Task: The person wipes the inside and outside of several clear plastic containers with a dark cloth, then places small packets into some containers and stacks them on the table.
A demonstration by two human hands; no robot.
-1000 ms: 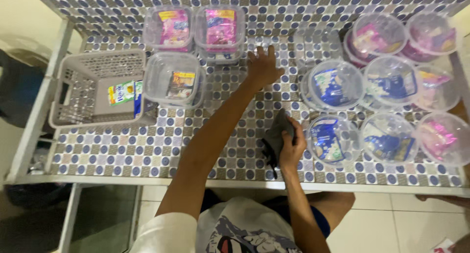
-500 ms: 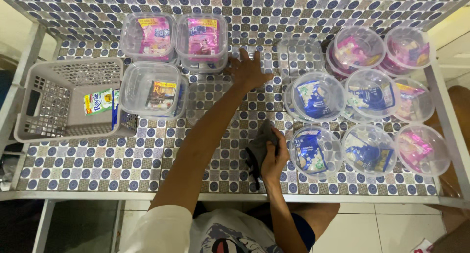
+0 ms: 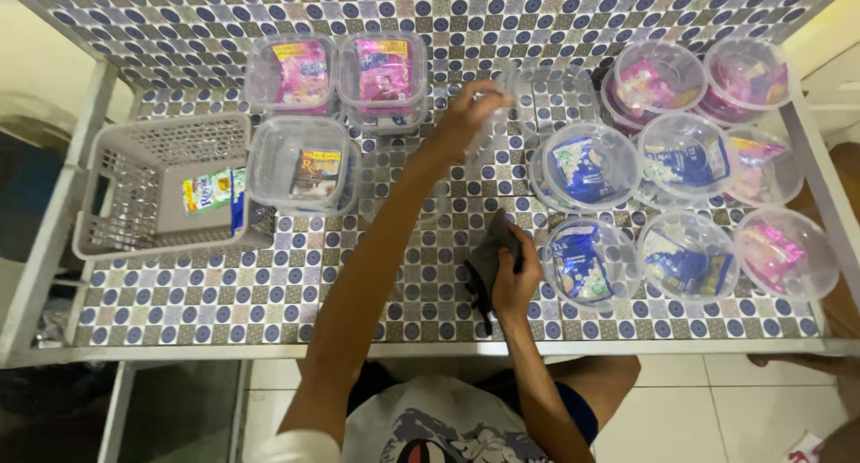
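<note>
The left hand (image 3: 470, 114) grips an empty clear tub (image 3: 546, 91) at its near rim, at 12 o'clock on the surface (image 3: 224, 284); it looks light, thin-walled and slick. The right hand (image 3: 515, 279) clutches a soft dark cloth (image 3: 491, 252) at 6 o'clock.

basket (image 3: 134, 172): grey, left | square tubs (image 3: 303, 163): beside basket | round tubs (image 3: 688, 266): right, sachets inside

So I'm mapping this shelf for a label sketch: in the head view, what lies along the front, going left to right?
Grey basket → right hand holding a dark cloth → three round clear tubs: blue sachets, blue sachets, pink sachets.
</note>
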